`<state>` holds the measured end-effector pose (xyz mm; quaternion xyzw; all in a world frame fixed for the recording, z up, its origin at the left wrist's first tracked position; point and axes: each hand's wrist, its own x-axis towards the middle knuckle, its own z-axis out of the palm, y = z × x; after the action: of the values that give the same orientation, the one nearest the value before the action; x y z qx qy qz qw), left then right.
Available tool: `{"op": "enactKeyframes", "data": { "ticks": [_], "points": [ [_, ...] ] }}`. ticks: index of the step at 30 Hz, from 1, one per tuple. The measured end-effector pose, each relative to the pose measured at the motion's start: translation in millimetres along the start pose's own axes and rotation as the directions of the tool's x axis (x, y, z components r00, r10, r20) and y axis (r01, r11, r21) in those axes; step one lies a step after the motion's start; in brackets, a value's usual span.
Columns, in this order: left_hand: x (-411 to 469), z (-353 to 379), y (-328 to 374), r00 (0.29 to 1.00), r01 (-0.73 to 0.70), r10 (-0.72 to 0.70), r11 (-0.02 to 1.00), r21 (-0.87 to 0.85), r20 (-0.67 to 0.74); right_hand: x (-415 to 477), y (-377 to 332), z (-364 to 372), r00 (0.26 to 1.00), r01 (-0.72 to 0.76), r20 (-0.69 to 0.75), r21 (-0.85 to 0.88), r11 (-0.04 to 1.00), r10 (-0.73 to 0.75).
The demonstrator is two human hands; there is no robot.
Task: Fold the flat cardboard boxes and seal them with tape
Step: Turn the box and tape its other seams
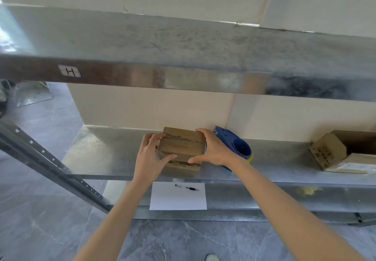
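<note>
At centre frame, on the metal shelf (284, 160), small cardboard box (181, 148) gripped from both sides: left hand (151, 156) curled round its left edge, right hand (214, 149) clamped on its right edge. Just right, partly behind that hand, blue tape dispenser (241, 149). Far right, open carton (333, 153) on its side. Lower down, white sheet (179, 199) with pen (192, 188).

Around the small brown cardboard box (181, 149) gripped by my left hand (150, 157) and right hand (213, 149), the galvanised metal shelf (97, 155) lies free toward 9 o'clock, up to the grey slotted upright (50, 163). At 3 o'clock a blue plastic tape dispenser (240, 149) crowds my right hand; beyond it stands an unsealed brown cardboard carton (333, 153). The cream wall (142, 108) blocks 12 o'clock.
</note>
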<state>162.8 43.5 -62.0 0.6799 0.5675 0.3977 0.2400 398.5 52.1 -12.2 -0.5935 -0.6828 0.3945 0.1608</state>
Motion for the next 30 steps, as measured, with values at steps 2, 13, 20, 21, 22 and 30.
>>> {"op": "enactKeyframes", "data": {
  "ticks": [2,13,20,21,22,30],
  "points": [
    [-0.4,0.5,-1.0,0.999,-0.001,0.0,1.0,0.023,0.044,0.6,0.4,2.6,0.999,0.023,-0.047,0.007,1.0,-0.023],
    [18.9,14.5,-5.1,0.97,-0.031,0.056,0.994,-0.105,0.238,9.6,6.4,-3.2,0.99,0.126,-0.054,-0.042,0.991,-0.128],
    [22.4,15.2,-2.5,0.968,-0.031,0.061,0.992,-0.125,0.243,9.0,7.8,-3.8,0.996,0.082,-0.044,-0.024,0.996,-0.083],
    [22.2,14.2,-2.2,0.967,-0.031,0.062,0.991,-0.127,0.249,8.1,8.0,-3.3,0.997,0.071,-0.027,-0.036,0.997,-0.072],
    [21.2,12.7,-2.4,0.965,-0.033,0.065,0.991,-0.127,0.254,7.5,8.3,-1.9,0.997,0.074,-0.013,-0.055,0.996,-0.075],
    [9.8,8.9,-5.0,0.972,-0.037,0.074,0.985,-0.166,0.222,8.5,6.1,14.4,0.991,0.135,0.029,-0.151,0.979,-0.132]
  ]
}}
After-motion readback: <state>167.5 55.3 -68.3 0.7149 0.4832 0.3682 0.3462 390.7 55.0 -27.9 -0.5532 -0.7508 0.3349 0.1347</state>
